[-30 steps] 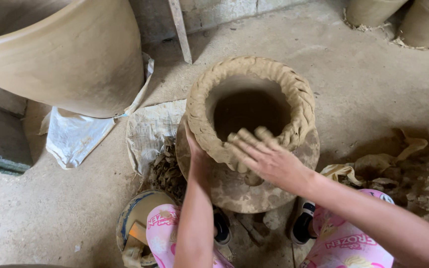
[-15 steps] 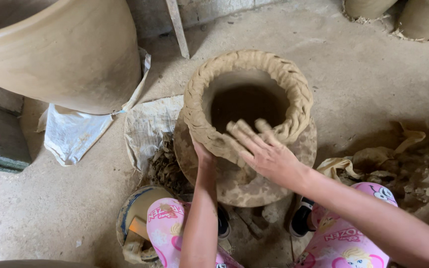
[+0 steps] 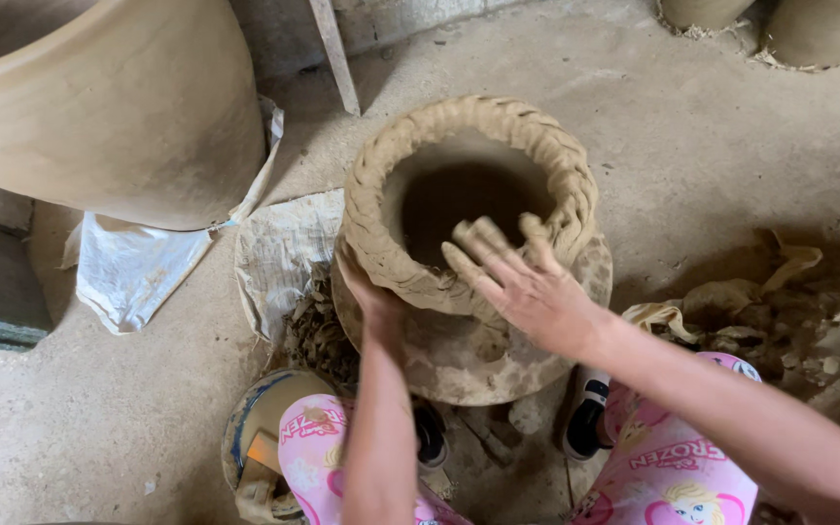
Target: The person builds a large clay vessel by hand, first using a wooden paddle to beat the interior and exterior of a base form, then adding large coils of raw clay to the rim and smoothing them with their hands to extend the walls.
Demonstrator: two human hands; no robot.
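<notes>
1. The right hand (image 3: 527,287) is open, fingers spread and nearly straight, palm down over the near rim of the clay pot (image 3: 469,204); the fingertips reach over the rim towards the dark hollow. It grips nothing.
2. The left hand (image 3: 367,292) presses against the outer wall of the pot on its left side, below the rim. Its fingers are mostly hidden against the clay, so I cannot tell how far they are open.
3. The pot is unfired, built of rough coils with a ridged, rope-like rim. It stands on a round, clay-smeared board (image 3: 469,355) set on the concrete floor (image 3: 692,146), right in front of the person's knees.
4. A large smooth clay vessel (image 3: 99,107) stands well apart at the upper left, with a white sack (image 3: 138,267) lying beneath it.
5. A second woven sack (image 3: 279,248) lies just beside the board on the left, with a heap of clay scraps (image 3: 318,326) on it.
6. A wooden stick (image 3: 334,53) leans beyond the pot.
7. Crumpled rags (image 3: 789,292) lie on the right.
</notes>
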